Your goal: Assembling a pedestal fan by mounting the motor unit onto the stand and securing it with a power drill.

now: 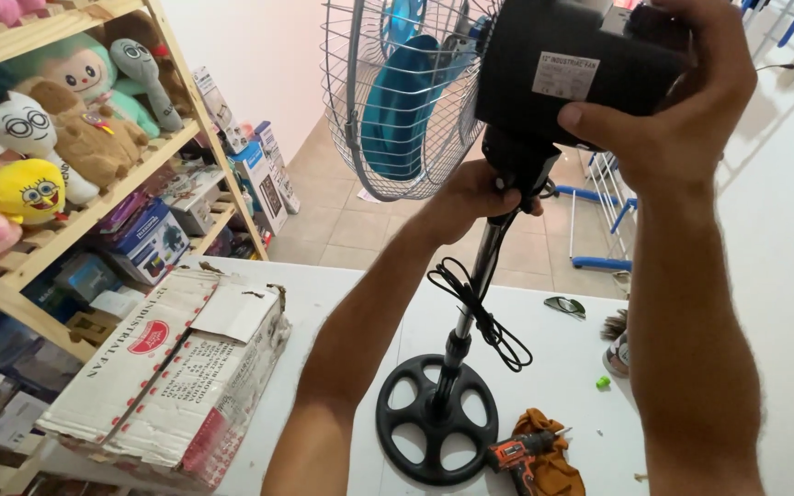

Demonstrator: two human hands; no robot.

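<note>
A pedestal fan stands on a white table, its round black base near the front. My right hand grips the black motor housing at the top. My left hand holds the neck joint just under the housing, at the top of the chrome pole. The wire grille with blue blades faces left and away. A bundled black power cord hangs along the pole.
A worn cardboard box lies on the table's left. An orange cordless drill rests on a brown cloth beside the base. Wooden shelves with plush toys and boxes stand at left. A white and blue metal rack stands behind the table.
</note>
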